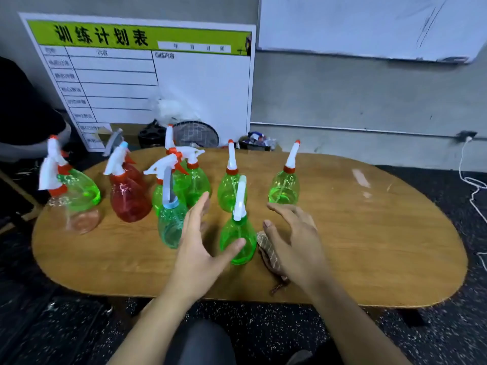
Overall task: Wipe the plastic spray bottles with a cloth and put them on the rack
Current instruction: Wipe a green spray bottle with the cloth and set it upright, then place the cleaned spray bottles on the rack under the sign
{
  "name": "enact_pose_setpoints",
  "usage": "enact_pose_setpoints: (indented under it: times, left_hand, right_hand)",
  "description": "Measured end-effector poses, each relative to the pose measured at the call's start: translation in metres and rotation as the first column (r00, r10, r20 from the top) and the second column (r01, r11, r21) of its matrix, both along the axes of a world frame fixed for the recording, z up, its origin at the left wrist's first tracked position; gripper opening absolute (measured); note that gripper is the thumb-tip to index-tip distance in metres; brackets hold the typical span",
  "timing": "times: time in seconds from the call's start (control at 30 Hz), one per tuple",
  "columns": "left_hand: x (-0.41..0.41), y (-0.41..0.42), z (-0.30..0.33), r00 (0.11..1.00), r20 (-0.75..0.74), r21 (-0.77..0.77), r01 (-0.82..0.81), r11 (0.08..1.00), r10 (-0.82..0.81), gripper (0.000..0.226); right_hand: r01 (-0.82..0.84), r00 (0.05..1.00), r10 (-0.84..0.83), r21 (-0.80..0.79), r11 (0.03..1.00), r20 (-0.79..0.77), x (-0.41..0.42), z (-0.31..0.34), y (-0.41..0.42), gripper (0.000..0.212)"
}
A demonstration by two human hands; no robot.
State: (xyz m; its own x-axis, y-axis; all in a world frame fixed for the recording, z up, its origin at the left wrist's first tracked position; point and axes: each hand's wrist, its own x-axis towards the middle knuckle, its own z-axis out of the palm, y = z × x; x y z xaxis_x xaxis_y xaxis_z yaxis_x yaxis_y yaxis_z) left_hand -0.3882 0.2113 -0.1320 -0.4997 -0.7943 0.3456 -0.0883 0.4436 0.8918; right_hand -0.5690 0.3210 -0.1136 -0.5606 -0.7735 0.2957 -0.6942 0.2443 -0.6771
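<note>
Both hands spread, gripping nothing: left hand [197, 248] and right hand [295, 241] flank the near green bottle [238, 242] on the table [369, 246], cloth [268, 252] beneath the right hand. Likely light, slick, squashy — best held round the belly, not the nozzle.

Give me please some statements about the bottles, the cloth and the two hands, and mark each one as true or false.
1. The nearest green bottle stands upright on the wooden table between the two hands. True.
2. The left hand grips a red bottle. False: its fingers are spread and only the thumb is at the green bottle; the red bottle stands apart, untouched.
3. The cloth lies on the table under the right hand. True.
4. All bottles on the table are green. False: one is red and one clear bottle looks almost colourless.
5. The right hand is a closed fist. False: its fingers are spread.
</note>
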Motion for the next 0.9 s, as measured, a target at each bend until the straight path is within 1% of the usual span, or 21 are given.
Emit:
enact_pose_setpoints:
  times: [0.13, 0.27, 0.43, 0.53, 0.6, 0.67, 0.77, 0.83, 0.9]
  left_hand:
    - [0.028, 0.018, 0.031, 0.996, -0.071, -0.009, -0.056, 0.998, 0.056, 0.097]
    - [0.039, 0.016, 0.054, 0.993, -0.103, -0.056, -0.063, 0.996, 0.057, 0.096]
    - [0.025, -0.031, 0.080, 0.991, -0.104, -0.077, -0.090, 0.993, 0.082, 0.088]
    - [0.013, -0.068, 0.093, 0.994, -0.055, -0.043, -0.098, 0.994, 0.095, 0.085]
    - [0.015, -0.080, 0.105, 0.993, -0.010, 0.008, -0.118, 0.993, 0.118, 0.085]
    - [0.021, -0.095, 0.125, 0.986, 0.036, 0.057, -0.167, 0.984, 0.165, 0.084]
    - [0.038, -0.105, 0.159, 0.964, 0.147, 0.125, -0.240, 0.963, 0.221, 0.082]
    - [0.058, -0.103, 0.190, 0.942, 0.187, 0.213, -0.314, 0.925, 0.277, 0.082]
    - [0.077, -0.101, 0.230, 0.917, 0.210, 0.290, -0.390, 0.874, 0.339, 0.082]
  right_hand:
    - [-0.065, 0.998, 0.064, -0.089, 0.994, -0.017, 0.022, 0.037, 0.017, 0.041]
    - [-0.126, 0.992, 0.124, -0.116, 0.985, -0.021, 0.032, 0.064, 0.014, 0.044]
    - [-0.235, 0.969, 0.244, -0.170, 0.957, 0.030, 0.022, 0.086, -0.045, 0.047]
    - [-0.278, 0.948, 0.298, -0.166, 0.946, 0.110, 0.007, 0.095, -0.093, 0.046]
    - [-0.304, 0.933, 0.328, -0.166, 0.938, 0.150, 0.003, 0.104, -0.108, 0.044]
    - [-0.345, 0.915, 0.364, -0.127, 0.930, 0.175, -0.004, 0.121, -0.125, 0.046]
    - [-0.388, 0.898, 0.379, -0.006, 0.922, 0.223, -0.008, 0.153, -0.138, 0.051]
    - [-0.410, 0.892, 0.390, 0.047, 0.911, 0.229, -0.001, 0.181, -0.145, 0.048]
    - [-0.472, 0.865, 0.440, 0.092, 0.877, 0.240, 0.009, 0.215, -0.154, 0.049]
